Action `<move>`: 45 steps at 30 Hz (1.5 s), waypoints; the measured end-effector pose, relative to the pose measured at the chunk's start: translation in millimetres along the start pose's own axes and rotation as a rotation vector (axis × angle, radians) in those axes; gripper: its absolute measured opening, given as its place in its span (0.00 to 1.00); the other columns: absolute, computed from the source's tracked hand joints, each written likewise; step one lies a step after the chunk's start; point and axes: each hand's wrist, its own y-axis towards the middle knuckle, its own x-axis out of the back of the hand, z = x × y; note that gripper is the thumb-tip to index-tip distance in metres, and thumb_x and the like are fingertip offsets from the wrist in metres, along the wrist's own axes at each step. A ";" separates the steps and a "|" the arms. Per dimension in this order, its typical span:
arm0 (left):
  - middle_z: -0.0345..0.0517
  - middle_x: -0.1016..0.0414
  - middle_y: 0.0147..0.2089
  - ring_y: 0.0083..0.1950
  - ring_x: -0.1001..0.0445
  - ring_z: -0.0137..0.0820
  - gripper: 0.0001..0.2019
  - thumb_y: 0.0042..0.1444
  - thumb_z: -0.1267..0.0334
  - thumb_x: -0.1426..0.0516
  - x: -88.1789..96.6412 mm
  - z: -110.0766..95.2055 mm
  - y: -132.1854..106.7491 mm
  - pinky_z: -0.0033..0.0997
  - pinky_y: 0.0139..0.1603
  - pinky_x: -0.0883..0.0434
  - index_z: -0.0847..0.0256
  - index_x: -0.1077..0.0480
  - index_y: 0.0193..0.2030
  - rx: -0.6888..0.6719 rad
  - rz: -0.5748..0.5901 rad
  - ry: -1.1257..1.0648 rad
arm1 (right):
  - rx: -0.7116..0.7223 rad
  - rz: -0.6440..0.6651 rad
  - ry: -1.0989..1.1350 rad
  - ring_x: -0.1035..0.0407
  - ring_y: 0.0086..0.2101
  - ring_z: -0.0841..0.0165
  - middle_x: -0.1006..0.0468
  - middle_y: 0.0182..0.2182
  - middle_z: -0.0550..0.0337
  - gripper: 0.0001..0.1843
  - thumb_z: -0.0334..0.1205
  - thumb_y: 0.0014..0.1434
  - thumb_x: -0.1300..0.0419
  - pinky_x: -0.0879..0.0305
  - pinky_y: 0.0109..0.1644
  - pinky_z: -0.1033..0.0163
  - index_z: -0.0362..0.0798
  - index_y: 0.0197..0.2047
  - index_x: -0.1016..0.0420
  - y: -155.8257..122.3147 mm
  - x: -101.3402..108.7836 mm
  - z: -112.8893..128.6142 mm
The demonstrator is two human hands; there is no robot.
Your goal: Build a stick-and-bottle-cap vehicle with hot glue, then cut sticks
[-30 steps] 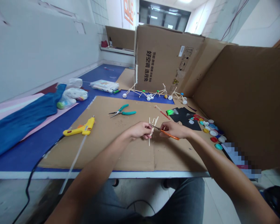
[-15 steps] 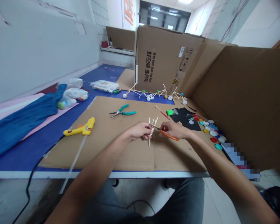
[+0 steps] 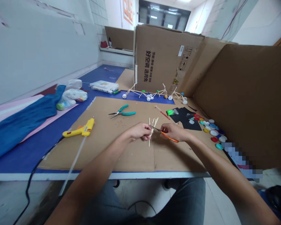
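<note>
Over the middle of the cardboard sheet point(image 3: 131, 156), my left hand point(image 3: 140, 130) is closed on a thin wooden stick point(image 3: 152, 132). In my right hand point(image 3: 172, 131) is a pair of orange-handled scissors point(image 3: 170, 137), its blades pointing left and reaching the stick by my left fingertips. Whether the blades are fully closed is too small to tell. Several more pale sticks point(image 3: 156, 121) lie just beyond and under my left fingers. Teal-handled pliers point(image 3: 123, 112) rest farther back on the left.
A yellow glue gun point(image 3: 81, 130) with a black cord lies to the left. Small stick-and-cap models point(image 3: 148, 97) stand along the back before a large cardboard box point(image 3: 164, 59). Several bottle caps point(image 3: 214, 132), black sheets point(image 3: 187, 118) and a green packet point(image 3: 170, 112) are at the right.
The view has shifted very slightly. Both hands, the stick and the scissors keep nearly the same position.
</note>
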 end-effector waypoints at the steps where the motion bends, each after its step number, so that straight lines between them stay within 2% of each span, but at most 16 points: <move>1: 0.43 0.24 0.24 0.24 0.27 0.25 0.06 0.48 0.67 0.37 -0.2 0.0 -0.1 0.21 0.24 0.33 0.63 0.31 0.31 0.001 -0.004 0.002 | 0.002 -0.002 0.007 0.33 0.29 0.69 0.23 0.30 0.59 0.10 0.42 0.54 0.39 0.44 0.33 0.67 0.46 0.38 0.24 0.3 -1.2 -0.9; 8: 0.43 0.24 0.23 0.22 0.28 0.24 0.07 0.49 0.63 0.37 -1.2 0.7 -0.9 0.21 0.24 0.34 0.62 0.31 0.32 0.013 -0.015 0.048 | 0.004 -0.046 0.178 0.35 0.28 0.70 0.25 0.28 0.62 0.09 0.40 0.53 0.38 0.44 0.32 0.67 0.45 0.36 0.26 -1.4 -8.8 -14.1; 15: 0.36 0.31 0.19 0.19 0.34 0.24 0.10 0.49 0.58 0.39 -12.3 6.5 2.6 0.22 0.20 0.39 0.61 0.30 0.33 -0.049 -0.136 0.205 | 0.006 -0.179 0.210 0.35 0.29 0.72 0.26 0.28 0.64 0.08 0.34 0.52 0.37 0.44 0.34 0.68 0.44 0.38 0.26 -9.6 -9.0 -28.4; 19: 0.35 0.33 0.20 0.19 0.32 0.26 0.08 0.51 0.57 0.42 -20.0 10.2 3.4 0.24 0.21 0.39 0.60 0.30 0.32 -0.117 -0.219 0.395 | 0.047 -0.238 0.167 0.36 0.29 0.72 0.26 0.29 0.64 0.07 0.35 0.53 0.37 0.46 0.34 0.68 0.45 0.37 0.26 -0.8 -10.4 -24.6; 23: 0.38 0.27 0.24 0.22 0.30 0.29 0.08 0.52 0.59 0.45 -16.0 13.9 7.1 0.27 0.25 0.38 0.59 0.28 0.34 -0.191 -0.317 0.607 | 0.060 -0.297 0.140 0.36 0.30 0.71 0.26 0.29 0.63 0.06 0.34 0.52 0.39 0.47 0.32 0.68 0.45 0.35 0.26 15.5 -14.1 -17.4; 26: 0.41 0.23 0.28 0.27 0.27 0.32 0.09 0.51 0.60 0.45 -10.1 11.7 8.0 0.28 0.29 0.38 0.58 0.26 0.37 -0.202 -0.442 0.774 | 0.051 -0.314 0.175 0.36 0.30 0.71 0.26 0.29 0.63 0.06 0.35 0.52 0.38 0.47 0.33 0.68 0.45 0.35 0.27 26.0 -22.7 -18.6; 30: 0.44 0.18 0.37 0.34 0.24 0.35 0.15 0.54 0.56 0.45 -8.0 5.3 3.5 0.29 0.33 0.37 0.57 0.25 0.45 -0.211 -0.572 0.772 | 0.035 -0.326 0.294 0.36 0.29 0.72 0.26 0.28 0.65 0.07 0.37 0.52 0.37 0.47 0.32 0.69 0.46 0.35 0.27 34.0 -39.8 -26.0; 34: 0.45 0.18 0.40 0.38 0.23 0.35 0.16 0.58 0.52 0.47 -10.7 4.4 -0.2 0.29 0.36 0.36 0.56 0.24 0.45 -0.292 -0.602 0.716 | 0.052 -0.325 0.391 0.36 0.27 0.73 0.27 0.26 0.67 0.08 0.38 0.51 0.36 0.47 0.32 0.69 0.46 0.35 0.28 36.7 -51.0 -28.4; 41: 0.44 0.21 0.33 0.32 0.28 0.33 0.15 0.61 0.53 0.49 -13.1 6.7 -0.7 0.29 0.32 0.40 0.58 0.23 0.39 -0.351 -0.638 0.774 | 0.108 -0.258 0.514 0.38 0.27 0.73 0.29 0.25 0.67 0.07 0.36 0.49 0.38 0.46 0.32 0.69 0.46 0.33 0.30 35.8 -60.5 -30.1; 45: 0.45 0.21 0.35 0.35 0.27 0.33 0.14 0.63 0.56 0.49 -13.7 5.0 -2.7 0.28 0.36 0.38 0.58 0.24 0.39 -0.430 -0.556 0.782 | 0.103 -0.204 0.639 0.40 0.26 0.74 0.31 0.25 0.67 0.08 0.38 0.47 0.38 0.46 0.30 0.69 0.46 0.32 0.31 33.3 -60.5 -32.7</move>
